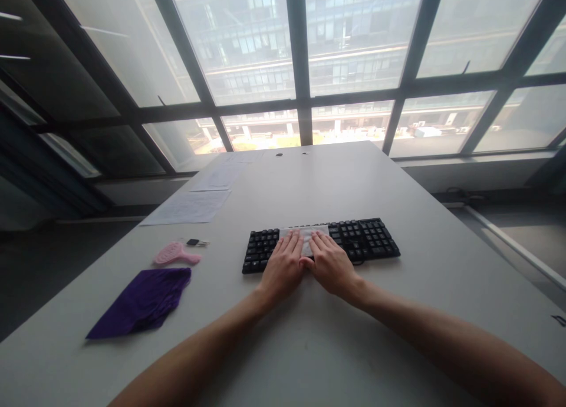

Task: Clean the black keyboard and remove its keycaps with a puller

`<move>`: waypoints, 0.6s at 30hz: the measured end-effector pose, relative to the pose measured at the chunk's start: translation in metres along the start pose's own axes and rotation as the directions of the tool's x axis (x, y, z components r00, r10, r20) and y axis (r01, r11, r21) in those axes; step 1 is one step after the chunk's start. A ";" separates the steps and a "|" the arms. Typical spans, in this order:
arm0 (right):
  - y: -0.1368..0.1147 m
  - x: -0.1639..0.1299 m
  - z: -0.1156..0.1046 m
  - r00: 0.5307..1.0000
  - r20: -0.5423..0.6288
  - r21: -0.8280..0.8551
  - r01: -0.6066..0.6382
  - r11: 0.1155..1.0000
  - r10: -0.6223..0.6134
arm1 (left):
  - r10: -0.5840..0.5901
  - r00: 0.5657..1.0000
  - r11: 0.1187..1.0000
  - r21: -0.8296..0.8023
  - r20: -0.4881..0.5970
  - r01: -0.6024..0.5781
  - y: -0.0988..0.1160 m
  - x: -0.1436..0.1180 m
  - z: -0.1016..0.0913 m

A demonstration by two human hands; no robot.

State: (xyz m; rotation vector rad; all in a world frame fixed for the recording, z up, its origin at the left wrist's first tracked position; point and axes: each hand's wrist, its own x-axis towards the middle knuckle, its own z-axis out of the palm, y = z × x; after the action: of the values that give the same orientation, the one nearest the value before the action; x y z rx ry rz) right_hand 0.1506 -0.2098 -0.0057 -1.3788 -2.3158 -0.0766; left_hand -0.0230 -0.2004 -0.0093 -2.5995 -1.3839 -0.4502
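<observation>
A black keyboard [362, 239] lies across the middle of the white table [420, 312]. A pale grey wipe [305, 235] is spread flat over the keys at its centre. My left hand [283, 266] rests palm down on the left part of the wipe, fingers together and stretched out. My right hand [329, 264] lies beside it on the right part of the wipe, thumbs nearly touching. Both hands press the wipe onto the keys; neither one grips it.
On the left of the table lie a folded purple cloth [144, 301], a pink brush [174, 255] and a small dark key-like item [194, 242]. Paper sheets [190, 206] lie further back on the left. Large windows stand behind the table's far edge.
</observation>
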 end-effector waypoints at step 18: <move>0.032 0.010 -0.013 0.978 -0.027 -0.093 -0.207 0.974 0.205 | 0.033 0.998 0.989 -0.143 0.056 -0.025 0.021 0.054 0.006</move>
State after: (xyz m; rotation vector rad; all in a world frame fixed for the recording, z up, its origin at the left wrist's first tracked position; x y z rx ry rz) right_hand 0.1783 -0.1884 0.0044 -1.6514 -2.1658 -0.1357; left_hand 0.0237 -0.1679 0.0037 -2.7638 -1.3778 -0.4897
